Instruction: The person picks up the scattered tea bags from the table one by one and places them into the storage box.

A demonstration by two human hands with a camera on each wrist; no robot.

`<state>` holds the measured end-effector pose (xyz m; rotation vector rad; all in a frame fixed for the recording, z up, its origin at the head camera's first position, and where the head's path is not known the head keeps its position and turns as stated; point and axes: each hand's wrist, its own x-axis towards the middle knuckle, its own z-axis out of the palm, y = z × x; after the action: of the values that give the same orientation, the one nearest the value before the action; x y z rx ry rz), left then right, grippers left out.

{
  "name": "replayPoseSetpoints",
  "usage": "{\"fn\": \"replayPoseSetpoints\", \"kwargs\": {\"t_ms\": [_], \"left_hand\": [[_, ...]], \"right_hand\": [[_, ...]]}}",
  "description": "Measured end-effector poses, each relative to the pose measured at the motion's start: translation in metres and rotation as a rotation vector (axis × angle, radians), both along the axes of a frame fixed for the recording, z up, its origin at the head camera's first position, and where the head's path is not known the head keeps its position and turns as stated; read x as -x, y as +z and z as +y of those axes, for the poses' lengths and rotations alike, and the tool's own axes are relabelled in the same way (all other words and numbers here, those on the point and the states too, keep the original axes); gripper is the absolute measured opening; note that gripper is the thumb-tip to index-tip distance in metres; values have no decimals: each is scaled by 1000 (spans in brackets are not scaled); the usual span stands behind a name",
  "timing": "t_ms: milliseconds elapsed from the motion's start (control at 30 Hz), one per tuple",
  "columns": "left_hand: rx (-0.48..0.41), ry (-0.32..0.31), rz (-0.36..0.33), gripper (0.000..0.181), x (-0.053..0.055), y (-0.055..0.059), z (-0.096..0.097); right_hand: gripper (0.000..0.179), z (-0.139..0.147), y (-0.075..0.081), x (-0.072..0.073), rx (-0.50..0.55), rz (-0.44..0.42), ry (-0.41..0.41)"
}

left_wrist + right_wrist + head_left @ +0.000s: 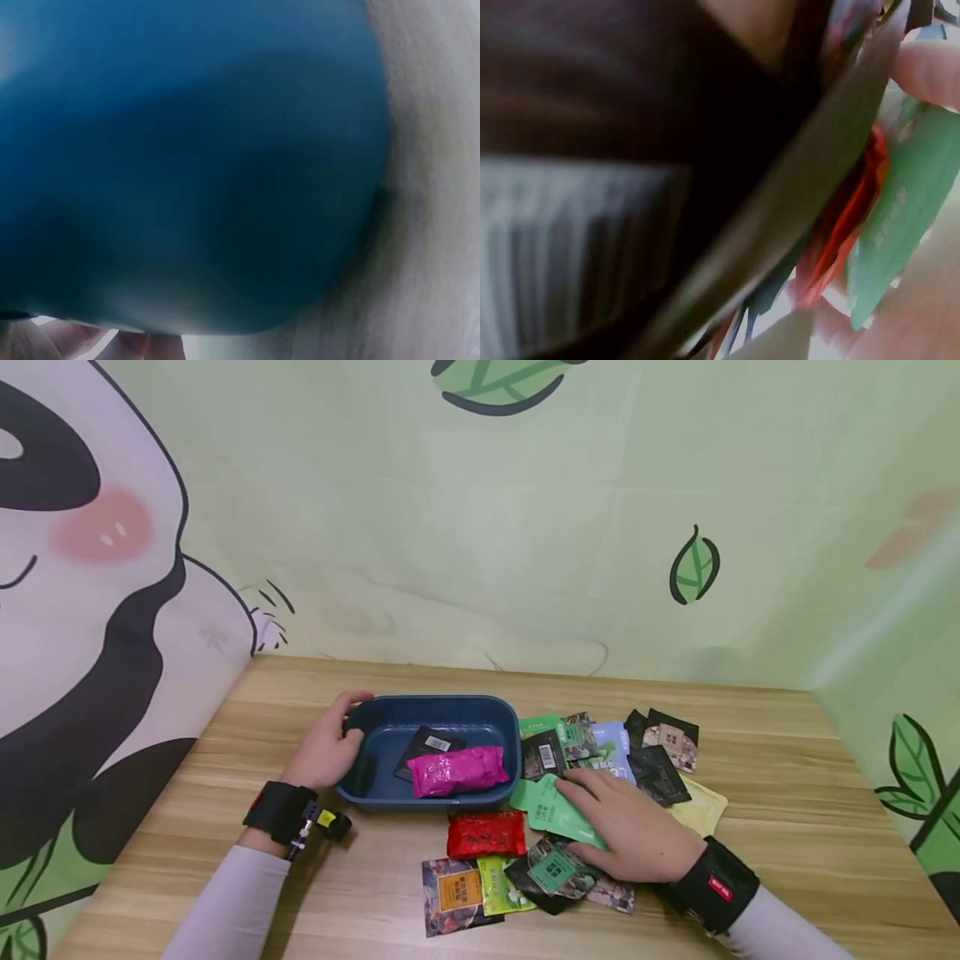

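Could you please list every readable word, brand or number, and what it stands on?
None reads with certainty.
Green packet in the right hand: printed characters, too small.
Orange label: dark characters, too small.
Red wristband tag: white lettering, too small.
Black packet beside the blue container: barcode, any digits too small.
Striped label, right wrist view: too blurred.
Other print: also unreadable.
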<state>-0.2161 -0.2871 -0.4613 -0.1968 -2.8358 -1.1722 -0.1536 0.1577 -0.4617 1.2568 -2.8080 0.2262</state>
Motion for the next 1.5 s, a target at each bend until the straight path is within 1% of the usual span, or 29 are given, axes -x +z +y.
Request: {"fn": "replayPoseSetpoints", "kwargs": {"t_ms": [167,333,500,633,767,867,1033,1200,1400,1500], "left_hand": [[-3,6,2,54,-1,0,0],[8,12,-1,54,-2,1,1],[4,7,-6,54,-2,2,1],[1,8,-8,53,-1,2,0],[4,5,0,53,-1,1,-1],[8,2,6,53,-1,1,-1],[12,9,6,53,0,-1,-1],[9,8,11,53,1,-1,0],[4,12,-2,53,0,1,1],[7,15,-9,53,0,1,2]], "right_hand": [[73,8,3,3,33,11,-26],[71,18,10,12,62,47,-43],[71,21,24,25,105,69,-57],[71,14,40,40,139,92,-60],[71,-5,55,52,166,83,-48],[72,-23,60,59,181,55,-21],[71,-55,61,70,183,-2,46],[70,-88,62,78,172,-56,109],[72,-122,63,84,138,-54,174],[84,-131,63,86,123,-38,187]]}}
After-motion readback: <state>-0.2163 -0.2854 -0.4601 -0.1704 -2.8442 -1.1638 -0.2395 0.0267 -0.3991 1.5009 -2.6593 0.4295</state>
